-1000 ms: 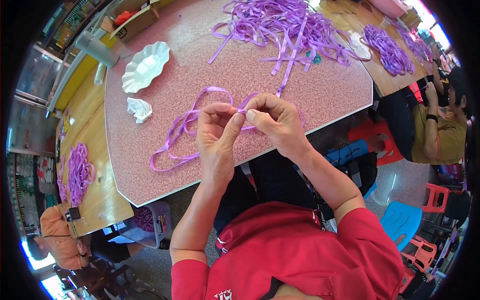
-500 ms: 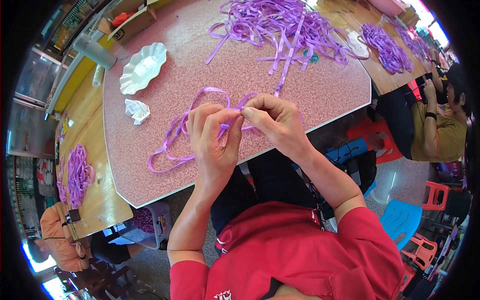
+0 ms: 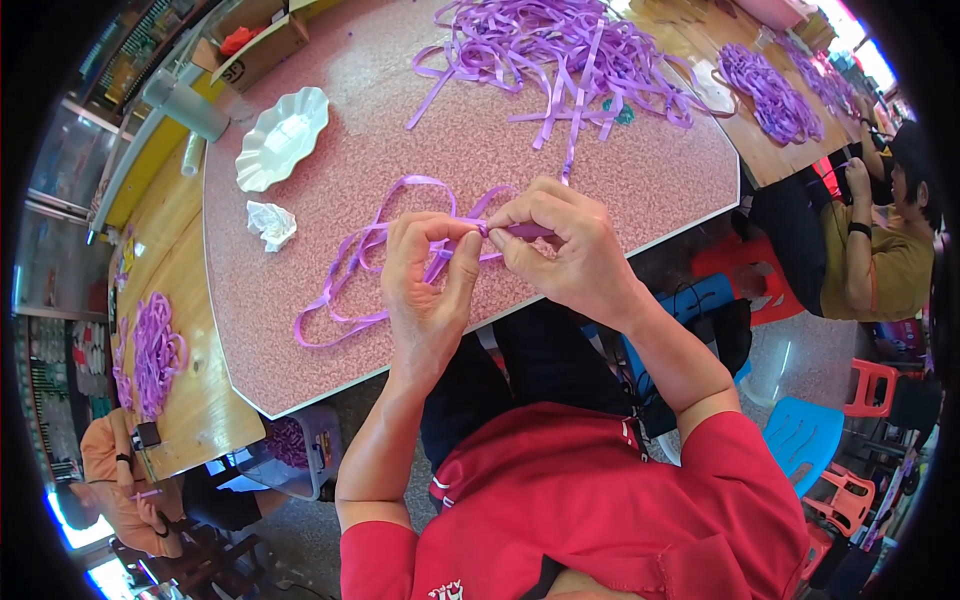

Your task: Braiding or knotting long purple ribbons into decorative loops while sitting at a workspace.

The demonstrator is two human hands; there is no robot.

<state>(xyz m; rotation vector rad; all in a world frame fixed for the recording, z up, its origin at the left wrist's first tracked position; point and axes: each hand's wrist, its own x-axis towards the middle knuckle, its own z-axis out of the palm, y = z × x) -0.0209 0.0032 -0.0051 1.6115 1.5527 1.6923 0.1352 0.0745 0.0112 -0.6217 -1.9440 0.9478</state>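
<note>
Over the near part of the pink speckled table (image 3: 330, 230), both hands meet at a purple ribbon strap (image 3: 430, 182). Thumb and forefinger of my left hand (image 3: 432, 275) pinch it at a small knot-like bunch. Close beside, my right hand (image 3: 570, 245) pinches the same strap, and a length of it shows within the curled fingers. The strap's loops lie on the tabletop left of and behind the hands. Fine detail at the fingertips is too small to make out. Beyond, a big tangled heap of purple straps (image 3: 560, 50) covers the far side, one strand trailing toward my right hand.
A white scalloped dish (image 3: 283, 138) and crumpled tissue (image 3: 271, 225) lie at left, near a grey-green tumbler (image 3: 185, 105) and a cardboard box (image 3: 262, 50). More strap bundles (image 3: 158, 350) rest on wooden side tables. Co-workers sit at left and right. A blue stool (image 3: 800, 445) stands right.
My right hand has turned and lowered slightly, and a purple length now shows between its fingers. The pinch point has dropped a little. At left, the co-worker's hands have shifted.
</note>
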